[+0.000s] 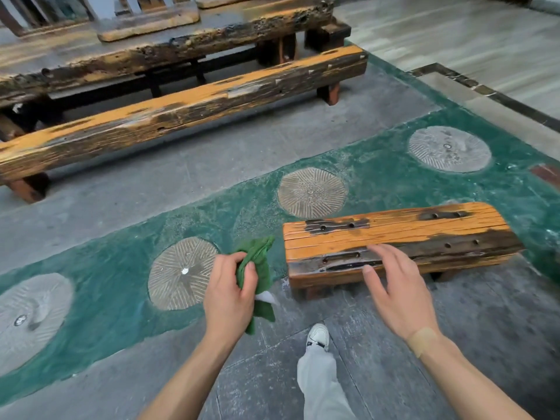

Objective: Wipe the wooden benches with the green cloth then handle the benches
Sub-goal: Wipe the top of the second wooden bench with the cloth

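Observation:
A short orange wooden bench (394, 228) with dark worn patches stands on the floor at centre right. My left hand (228, 294) grips a crumpled green cloth (257, 262) just left of the bench's near end, apart from the wood. Over the bench's near front edge my right hand (394, 286) hovers with fingers spread and relaxed, holding nothing; I cannot tell if the fingertips touch the wood. A long orange bench (181, 113) runs across the upper left.
Behind the long bench stands a heavy dark wooden table (169, 50) with slabs on it. Round carved millstones (312, 192) are set in a green floor band. My foot in a white shoe (317, 336) is on the grey floor below the short bench.

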A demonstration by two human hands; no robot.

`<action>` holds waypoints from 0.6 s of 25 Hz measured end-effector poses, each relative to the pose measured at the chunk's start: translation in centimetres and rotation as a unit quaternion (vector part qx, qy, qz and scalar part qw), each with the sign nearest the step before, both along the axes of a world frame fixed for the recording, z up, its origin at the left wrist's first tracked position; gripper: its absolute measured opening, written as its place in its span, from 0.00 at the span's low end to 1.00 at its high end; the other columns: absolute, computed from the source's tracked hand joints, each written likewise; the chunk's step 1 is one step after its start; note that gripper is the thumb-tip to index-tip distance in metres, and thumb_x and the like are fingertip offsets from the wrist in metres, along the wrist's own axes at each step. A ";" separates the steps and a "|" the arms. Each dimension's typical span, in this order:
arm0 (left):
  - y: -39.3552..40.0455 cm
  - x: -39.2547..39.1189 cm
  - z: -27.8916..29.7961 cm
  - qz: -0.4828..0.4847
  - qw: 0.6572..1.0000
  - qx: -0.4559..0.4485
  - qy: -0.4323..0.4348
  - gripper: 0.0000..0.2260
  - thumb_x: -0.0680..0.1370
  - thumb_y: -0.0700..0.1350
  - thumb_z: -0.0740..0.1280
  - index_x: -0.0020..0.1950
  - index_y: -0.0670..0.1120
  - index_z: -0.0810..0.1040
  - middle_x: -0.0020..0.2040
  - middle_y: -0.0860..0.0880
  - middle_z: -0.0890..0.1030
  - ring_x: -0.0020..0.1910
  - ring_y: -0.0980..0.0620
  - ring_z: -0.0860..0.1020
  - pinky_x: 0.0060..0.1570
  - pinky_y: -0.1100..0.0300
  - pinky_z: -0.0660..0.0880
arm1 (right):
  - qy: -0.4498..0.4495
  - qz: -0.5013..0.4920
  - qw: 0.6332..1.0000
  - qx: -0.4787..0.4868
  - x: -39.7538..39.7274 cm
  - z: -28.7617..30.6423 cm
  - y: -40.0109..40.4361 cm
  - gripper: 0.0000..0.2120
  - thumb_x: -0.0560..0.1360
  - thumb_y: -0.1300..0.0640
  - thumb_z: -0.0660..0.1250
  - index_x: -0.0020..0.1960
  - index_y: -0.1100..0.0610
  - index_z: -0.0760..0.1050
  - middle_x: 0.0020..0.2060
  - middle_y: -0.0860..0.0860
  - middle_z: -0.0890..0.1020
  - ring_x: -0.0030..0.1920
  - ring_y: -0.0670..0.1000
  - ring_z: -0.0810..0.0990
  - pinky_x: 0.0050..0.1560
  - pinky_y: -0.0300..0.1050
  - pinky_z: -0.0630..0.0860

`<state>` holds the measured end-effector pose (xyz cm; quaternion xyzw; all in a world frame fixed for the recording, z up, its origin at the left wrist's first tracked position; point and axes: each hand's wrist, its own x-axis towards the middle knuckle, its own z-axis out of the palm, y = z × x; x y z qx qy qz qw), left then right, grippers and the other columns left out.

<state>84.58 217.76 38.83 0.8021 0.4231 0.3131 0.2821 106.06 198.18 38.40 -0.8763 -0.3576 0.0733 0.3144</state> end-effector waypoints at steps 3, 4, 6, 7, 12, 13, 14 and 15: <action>4.3 5.2 -0.7 -0.032 0.999 0.003 0.024 0.09 0.81 0.46 0.65 0.57 0.43 0.79 0.50 0.51 0.76 0.48 0.61 0.71 0.46 0.65 0.64 | 0.021 -0.015 1.000 -0.001 3.8 -1.8 3.4 0.21 0.81 0.46 0.59 0.73 0.49 0.69 0.71 0.48 0.71 0.73 0.51 0.66 0.71 0.56 0.67; 5.8 7.0 -0.9 -0.044 0.998 0.002 0.035 0.07 0.82 0.44 0.66 0.57 0.42 0.79 0.50 0.51 0.76 0.48 0.60 0.71 0.46 0.65 0.64 | 0.032 -0.017 0.999 -0.005 5.3 -2.4 4.7 0.21 0.81 0.47 0.59 0.73 0.49 0.69 0.71 0.48 0.71 0.73 0.52 0.66 0.71 0.56 0.67; 9.1 10.4 -1.1 -0.059 0.996 0.001 0.060 0.07 0.82 0.44 0.65 0.57 0.43 0.78 0.51 0.50 0.76 0.49 0.58 0.72 0.46 0.64 0.64 | 0.052 -0.032 0.998 -0.010 8.2 -3.1 7.5 0.21 0.81 0.48 0.60 0.72 0.51 0.70 0.71 0.50 0.72 0.72 0.53 0.67 0.70 0.56 0.67; 10.4 11.8 -1.1 -0.064 0.996 0.002 0.065 0.09 0.82 0.46 0.65 0.58 0.43 0.78 0.51 0.50 0.76 0.49 0.57 0.73 0.46 0.63 0.65 | 0.056 -0.036 0.998 -0.013 9.3 -3.3 8.7 0.21 0.81 0.48 0.60 0.72 0.51 0.70 0.71 0.50 0.72 0.72 0.54 0.67 0.70 0.55 0.66; 16.6 18.7 -2.0 -0.107 0.990 0.001 0.088 0.12 0.81 0.49 0.62 0.59 0.44 0.77 0.52 0.51 0.75 0.51 0.55 0.74 0.48 0.61 0.65 | 0.069 -0.079 0.994 -0.007 13.7 -4.4 13.4 0.20 0.82 0.49 0.60 0.72 0.51 0.70 0.71 0.50 0.72 0.72 0.53 0.67 0.71 0.55 0.66; 17.7 20.0 -2.4 -0.117 0.989 0.000 0.094 0.12 0.81 0.50 0.62 0.59 0.44 0.77 0.53 0.51 0.75 0.52 0.53 0.74 0.48 0.59 0.67 | 0.069 -0.091 0.993 -0.005 14.2 -4.8 14.0 0.20 0.82 0.48 0.60 0.72 0.51 0.70 0.70 0.50 0.72 0.72 0.53 0.67 0.71 0.55 0.66; 18.9 21.4 -3.2 -0.132 0.986 -0.004 0.104 0.12 0.82 0.50 0.62 0.60 0.44 0.77 0.53 0.51 0.75 0.52 0.53 0.75 0.49 0.56 0.68 | 0.073 -0.109 0.991 -0.005 14.7 -5.2 14.8 0.20 0.82 0.48 0.60 0.72 0.50 0.70 0.70 0.50 0.72 0.71 0.54 0.67 0.71 0.55 0.66; 20.2 22.7 -4.3 -0.148 0.982 -0.007 0.117 0.11 0.83 0.49 0.62 0.60 0.44 0.77 0.54 0.50 0.76 0.53 0.52 0.75 0.50 0.54 0.70 | 0.077 -0.131 0.988 -0.006 15.2 -5.9 15.5 0.19 0.82 0.48 0.59 0.72 0.51 0.70 0.70 0.50 0.72 0.71 0.54 0.68 0.71 0.55 0.66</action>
